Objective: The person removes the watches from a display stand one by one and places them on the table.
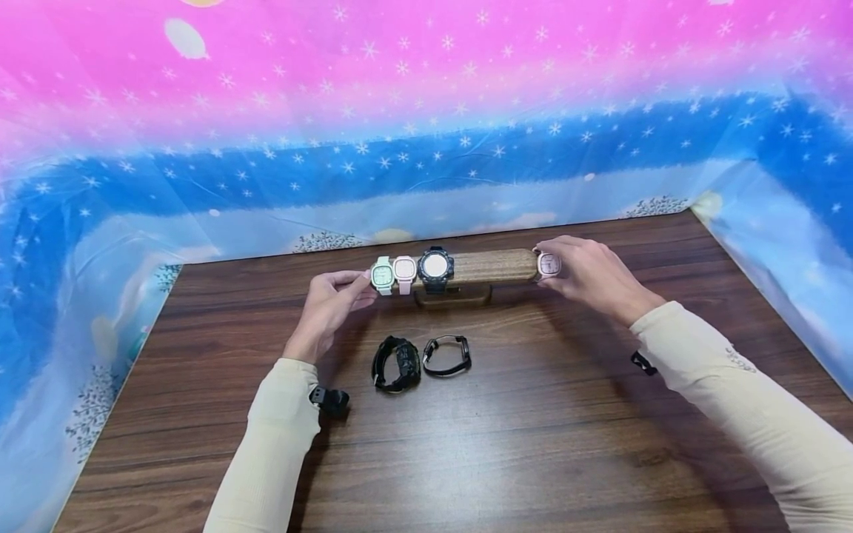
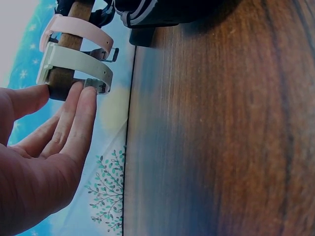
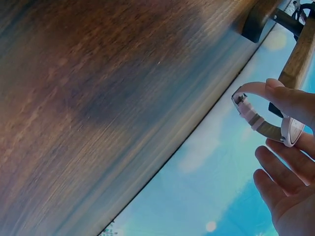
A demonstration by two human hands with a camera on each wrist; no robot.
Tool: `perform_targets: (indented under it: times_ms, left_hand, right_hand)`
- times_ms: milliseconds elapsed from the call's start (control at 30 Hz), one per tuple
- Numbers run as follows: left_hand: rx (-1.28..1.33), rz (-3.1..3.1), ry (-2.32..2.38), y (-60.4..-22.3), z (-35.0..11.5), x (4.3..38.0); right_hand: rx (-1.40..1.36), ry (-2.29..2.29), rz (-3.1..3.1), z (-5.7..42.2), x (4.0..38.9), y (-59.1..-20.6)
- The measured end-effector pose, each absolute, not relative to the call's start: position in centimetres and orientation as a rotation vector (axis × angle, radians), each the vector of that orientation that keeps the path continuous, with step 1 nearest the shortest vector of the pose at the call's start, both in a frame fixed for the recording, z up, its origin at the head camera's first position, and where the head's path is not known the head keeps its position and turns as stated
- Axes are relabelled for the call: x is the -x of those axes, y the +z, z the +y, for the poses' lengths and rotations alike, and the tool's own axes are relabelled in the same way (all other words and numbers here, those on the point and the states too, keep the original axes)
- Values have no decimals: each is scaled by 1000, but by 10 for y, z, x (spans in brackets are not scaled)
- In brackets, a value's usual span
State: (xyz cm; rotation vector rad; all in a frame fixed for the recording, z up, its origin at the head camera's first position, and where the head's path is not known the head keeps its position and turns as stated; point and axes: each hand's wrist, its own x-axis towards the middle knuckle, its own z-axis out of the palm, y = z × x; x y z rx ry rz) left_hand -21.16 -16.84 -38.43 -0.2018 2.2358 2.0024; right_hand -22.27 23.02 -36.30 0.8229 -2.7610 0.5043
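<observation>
A wooden watch stand (image 1: 494, 265) with a horizontal bar stands near the table's back edge. Strapped round its left part are a mint green watch (image 1: 383, 276), a pink watch (image 1: 405, 269) and a black round-faced watch (image 1: 436, 265). My left hand (image 1: 329, 307) pinches the bar's left end between thumb and fingers, right beside the mint watch. At the opposite end, my right hand (image 1: 596, 277) holds a second pink watch (image 3: 266, 129) by its strap and case. Its buckled strap forms a loop at the bar's tip; how far it encircles the bar is unclear.
In front of the stand lie a chunky black watch (image 1: 397, 364) and a slimmer black watch (image 1: 448, 356), side by side on the brown wooden table (image 1: 533, 444). A pink and blue snowflake-patterned cloth (image 1: 426, 163) hangs behind the table and along its sides.
</observation>
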Motion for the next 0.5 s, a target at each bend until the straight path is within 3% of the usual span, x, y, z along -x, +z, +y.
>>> perform_targets:
  times_ms: [500]
  left_hand:
    - [226, 2223, 1999, -384, -170, 212]
  right_hand:
    - [-741, 557, -2796, 249, 209, -357]
